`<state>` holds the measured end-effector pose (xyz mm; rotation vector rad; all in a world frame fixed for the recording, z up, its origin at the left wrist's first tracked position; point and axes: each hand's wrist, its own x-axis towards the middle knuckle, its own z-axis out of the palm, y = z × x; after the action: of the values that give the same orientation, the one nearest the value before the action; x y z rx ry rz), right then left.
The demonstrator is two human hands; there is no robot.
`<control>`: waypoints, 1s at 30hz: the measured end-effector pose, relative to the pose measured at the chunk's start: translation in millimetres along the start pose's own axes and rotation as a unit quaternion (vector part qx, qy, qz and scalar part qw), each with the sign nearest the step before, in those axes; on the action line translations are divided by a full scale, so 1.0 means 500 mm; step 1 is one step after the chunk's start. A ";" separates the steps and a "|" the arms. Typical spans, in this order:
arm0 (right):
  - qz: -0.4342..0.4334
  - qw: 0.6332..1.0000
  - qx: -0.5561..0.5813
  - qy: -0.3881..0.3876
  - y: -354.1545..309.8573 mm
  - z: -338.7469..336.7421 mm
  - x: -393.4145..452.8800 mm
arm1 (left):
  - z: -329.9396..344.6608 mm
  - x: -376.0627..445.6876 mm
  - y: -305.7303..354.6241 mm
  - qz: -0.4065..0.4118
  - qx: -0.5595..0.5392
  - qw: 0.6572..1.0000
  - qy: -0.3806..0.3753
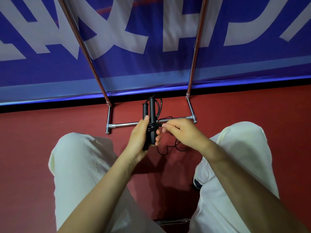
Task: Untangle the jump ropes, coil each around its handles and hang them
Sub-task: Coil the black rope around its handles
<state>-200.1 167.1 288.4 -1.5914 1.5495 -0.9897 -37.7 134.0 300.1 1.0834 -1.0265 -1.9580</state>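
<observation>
Coiling step: left hand [140, 137] grips both black handles [150, 121] side by side above the red floor [50, 125] near the metal rack base [124, 124], right hand [180, 132] pinches the black cord [155, 125] mid-wrap—best kept taut, turns stacked neatly, slack fed gradually.

- A sports hall or gym, by its look: a dark red sports floor [50, 132] runs wall to wall.
- A large blue banner [151, 68] with big white lettering lines the floor's edge.
- A chrome tube rack [127, 123] stands before it, with black jump-rope handles [152, 111] nearby.
</observation>
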 end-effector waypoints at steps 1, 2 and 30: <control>0.002 1.000 -0.007 -0.016 -0.002 -0.005 0.000 | 0.001 -0.001 0.001 -0.002 -0.003 1.000 0.000; 0.006 0.999 -0.012 -0.031 -0.006 -0.012 0.000 | 0.003 -0.003 0.002 -0.006 -0.005 1.000 0.003; 0.096 0.931 0.334 -0.112 -0.036 -0.001 0.013 | 0.007 -0.007 0.027 -0.256 -0.222 0.907 -0.250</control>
<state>-192.3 161.6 304.7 -1.0069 1.0269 -1.0360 -37.1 131.7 314.3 0.6360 -0.4922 -2.8208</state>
